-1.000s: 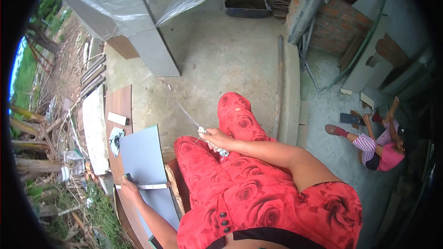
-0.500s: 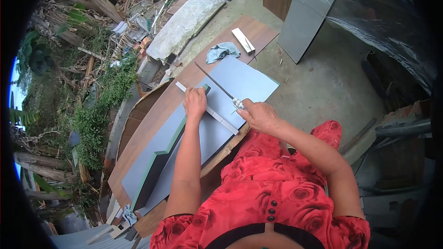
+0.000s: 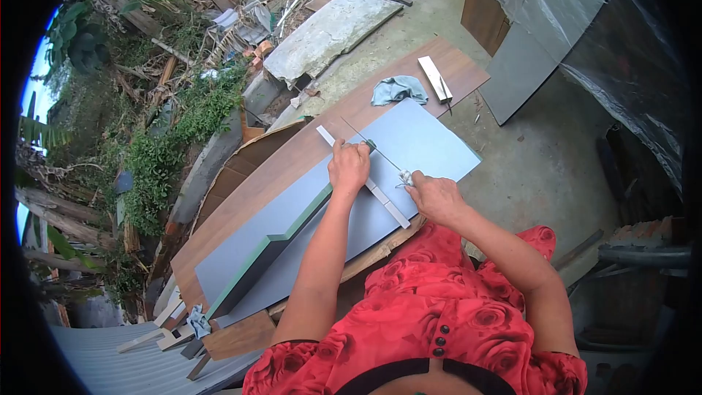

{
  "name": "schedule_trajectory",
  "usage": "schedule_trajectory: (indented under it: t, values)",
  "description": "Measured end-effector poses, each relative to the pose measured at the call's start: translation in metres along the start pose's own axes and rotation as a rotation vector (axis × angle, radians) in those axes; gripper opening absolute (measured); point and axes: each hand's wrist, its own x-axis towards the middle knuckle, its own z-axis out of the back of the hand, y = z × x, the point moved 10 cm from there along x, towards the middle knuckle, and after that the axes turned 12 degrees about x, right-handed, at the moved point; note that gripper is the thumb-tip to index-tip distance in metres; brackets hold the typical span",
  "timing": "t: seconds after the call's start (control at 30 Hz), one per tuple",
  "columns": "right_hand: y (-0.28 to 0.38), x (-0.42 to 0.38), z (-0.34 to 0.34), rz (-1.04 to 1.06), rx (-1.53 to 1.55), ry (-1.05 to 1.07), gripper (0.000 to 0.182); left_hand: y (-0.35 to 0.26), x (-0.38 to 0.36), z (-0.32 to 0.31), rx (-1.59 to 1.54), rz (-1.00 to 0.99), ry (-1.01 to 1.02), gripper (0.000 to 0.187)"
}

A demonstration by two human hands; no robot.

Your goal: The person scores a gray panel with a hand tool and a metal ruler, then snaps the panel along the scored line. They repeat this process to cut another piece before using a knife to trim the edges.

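My left hand point(image 3: 349, 166) is closed around the upper end of a dark board point(image 3: 256, 260) with a green, stepped edge. A narrow white strip point(image 3: 388, 202) passes crosswise under that hand. In my right hand point(image 3: 437, 196) is the white wrapped handle point(image 3: 406, 176) of a long, thin metal blade point(image 3: 386, 159). The blade appears nearly edge-on and runs past the green-edged end of the board beside my left fingers; whether it touches cannot be made out. Beneath both hands lies a pale blue-grey panel point(image 3: 439, 143).
A brown wood-grain board point(image 3: 455, 64) lies under the panel. On it rest a blue-grey cloth point(image 3: 399, 90) and a white block point(image 3: 435, 79) with a dark slim tool. Plastic-covered panels point(image 3: 534, 36) stand at right. Plants point(image 3: 157, 197) and a stone slab point(image 3: 333, 33) are at left and behind.
The view has shifted, so the work appears further right. The blade has turned from raised and angled to nearly edge-on, lower and closer to my left hand. Both hands keep their holds.
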Motion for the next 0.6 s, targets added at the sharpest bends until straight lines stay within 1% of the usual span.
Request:
schedule_trajectory:
  t: [0.07,0.13,0.2,0.3,0.43,0.5,0.6]
  values:
    - [-0.004,-0.011,0.001,-0.015,0.007,0.016,0.025,-0.002,0.002,-0.004,0.019,-0.039,0.015,0.043]
    - [-0.011,-0.023,0.0,-0.031,0.011,0.031,0.025,-0.002,0.002,-0.002,0.013,-0.037,0.002,0.043]
    - [-0.015,-0.033,0.004,-0.033,0.042,-0.003,0.026,-0.003,0.001,-0.001,0.008,-0.036,-0.013,0.043]
    - [-0.014,-0.033,0.005,-0.058,-0.02,0.043,0.025,-0.003,0.001,-0.001,0.01,-0.039,-0.009,0.042]
    - [-0.007,0.01,-0.006,-0.076,-0.045,0.074,0.025,-0.002,0.001,-0.002,0.002,-0.037,-0.031,0.042]
    - [0.003,0.034,-0.009,-0.012,-0.021,0.001,0.024,0.0,0.001,-0.001,0.01,-0.034,-0.05,0.041]
    - [0.008,0.043,-0.015,0.001,-0.01,-0.01,0.023,0.001,0.0,-0.001,-0.007,-0.022,-0.067,0.041]
